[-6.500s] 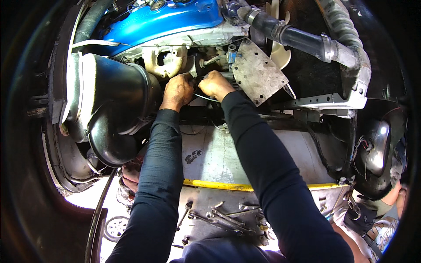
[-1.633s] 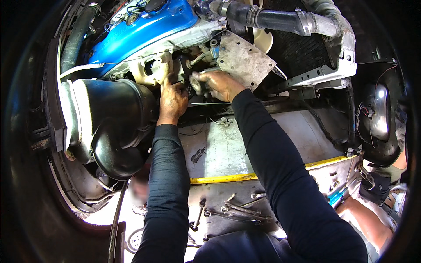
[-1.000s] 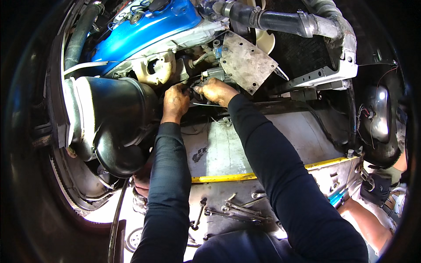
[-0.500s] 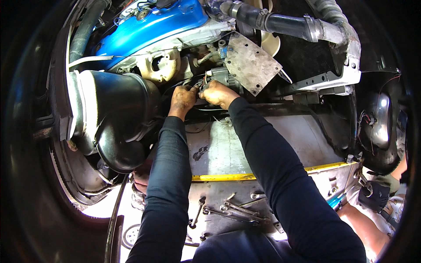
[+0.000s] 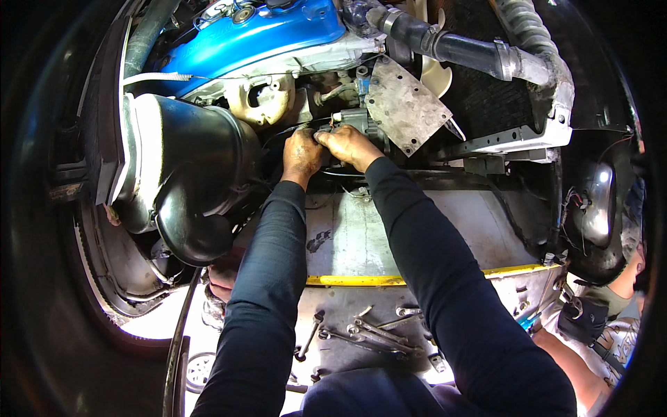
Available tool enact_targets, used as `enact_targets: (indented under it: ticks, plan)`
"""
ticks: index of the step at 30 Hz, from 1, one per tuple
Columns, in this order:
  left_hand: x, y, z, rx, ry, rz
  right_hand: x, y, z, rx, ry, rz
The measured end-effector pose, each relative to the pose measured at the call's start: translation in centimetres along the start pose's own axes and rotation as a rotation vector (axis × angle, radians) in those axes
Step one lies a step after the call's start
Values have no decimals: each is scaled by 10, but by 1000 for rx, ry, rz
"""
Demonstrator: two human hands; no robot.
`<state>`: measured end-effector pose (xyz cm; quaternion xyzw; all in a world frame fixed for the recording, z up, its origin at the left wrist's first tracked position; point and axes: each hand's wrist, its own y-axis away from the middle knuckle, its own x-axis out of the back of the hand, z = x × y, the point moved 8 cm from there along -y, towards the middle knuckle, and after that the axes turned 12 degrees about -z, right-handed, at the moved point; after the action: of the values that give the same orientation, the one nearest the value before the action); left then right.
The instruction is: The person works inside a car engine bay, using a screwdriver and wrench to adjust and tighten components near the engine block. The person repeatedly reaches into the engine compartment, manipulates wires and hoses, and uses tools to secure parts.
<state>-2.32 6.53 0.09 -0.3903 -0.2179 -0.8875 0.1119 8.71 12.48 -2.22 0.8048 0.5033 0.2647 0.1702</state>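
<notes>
Both hands are seen pressed close together deep in the engine bay, a little above the centre of the view. The left hand (image 5: 301, 154) is curled, knuckles up, with its fingers tucked against a small grey engine component (image 5: 356, 122); whether anything is clamped in it cannot be told, since the fingertips are hidden. The right hand (image 5: 347, 144) is laid at three o'clock of the left, touching it, its fingers bent around the lower edge of that same grey component, which sits at twelve o'clock of the hands, just under the engine block. Dark long sleeves are worn on both forearms, which are brought in from six o'clock. At one o'clock of the hands a dull, stained metal plate (image 5: 406, 104) is seen tilted, just beside the component. At eleven o'clock the blue valve cover (image 5: 257, 38) is spread across the top. At nine o'clock a large black air duct (image 5: 191, 177) is found, bulky and rounded. At two o'clock a black radiator hose (image 5: 451, 47) with a metal clamp is run across. Below the hands, at six o'clock, a grey panel with a yellow edge strip (image 5: 354, 281) is laid, and beyond it several wrenches (image 5: 361, 332) are scattered between the forearms. At four o'clock, another person (image 5: 604, 326) is glimpsed at the rim.
</notes>
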Motion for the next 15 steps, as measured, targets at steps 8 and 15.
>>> enact_targets:
  ticks: [8,15]
  plan:
    - [-28,-23,-42,-146,163,-123,22,95,-68,854,95,-85]
    - [-85,-12,-64,453,1263,-329,63,94,-24,38,18,391]
